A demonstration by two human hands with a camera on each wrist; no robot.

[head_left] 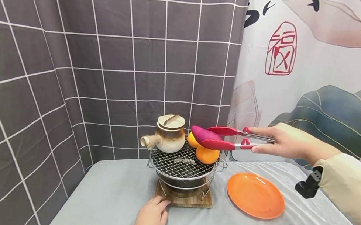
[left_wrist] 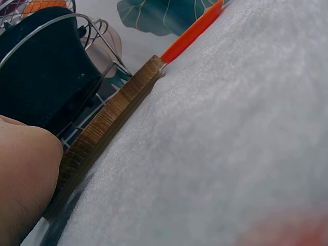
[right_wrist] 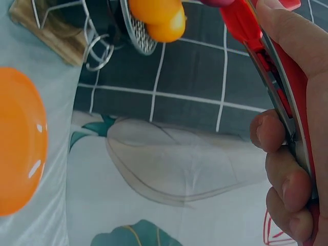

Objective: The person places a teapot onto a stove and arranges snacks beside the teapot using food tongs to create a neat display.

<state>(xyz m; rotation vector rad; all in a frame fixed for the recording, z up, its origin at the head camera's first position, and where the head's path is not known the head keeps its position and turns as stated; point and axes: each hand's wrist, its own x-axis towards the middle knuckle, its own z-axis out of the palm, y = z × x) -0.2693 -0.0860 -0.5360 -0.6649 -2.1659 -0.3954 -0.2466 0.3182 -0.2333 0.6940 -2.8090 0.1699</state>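
My right hand (head_left: 285,141) grips a pair of red-tipped tongs (head_left: 221,144). Between the tong tips is a purple sweet potato (head_left: 202,134), held above the wire grill rack (head_left: 174,164). Two orange fruits, the nearer one an orange (head_left: 207,155) and the other yellower (head_left: 192,140), sit on the rack right below it. A clay teapot (head_left: 172,141) with a wooden lid and side handle stands at the rack's back left. Low in front, my left hand (head_left: 151,217) rests its fingers at the front edge of the wooden board (head_left: 190,202) under the stove (left_wrist: 48,66).
An orange plate (head_left: 255,195) lies on the grey tablecloth (head_left: 108,189), right of the stove. Wire handles (right_wrist: 100,54) stick out from the stove's side. A dark tiled curtain (head_left: 133,55) and a printed white one (head_left: 259,99) hang close behind the table.
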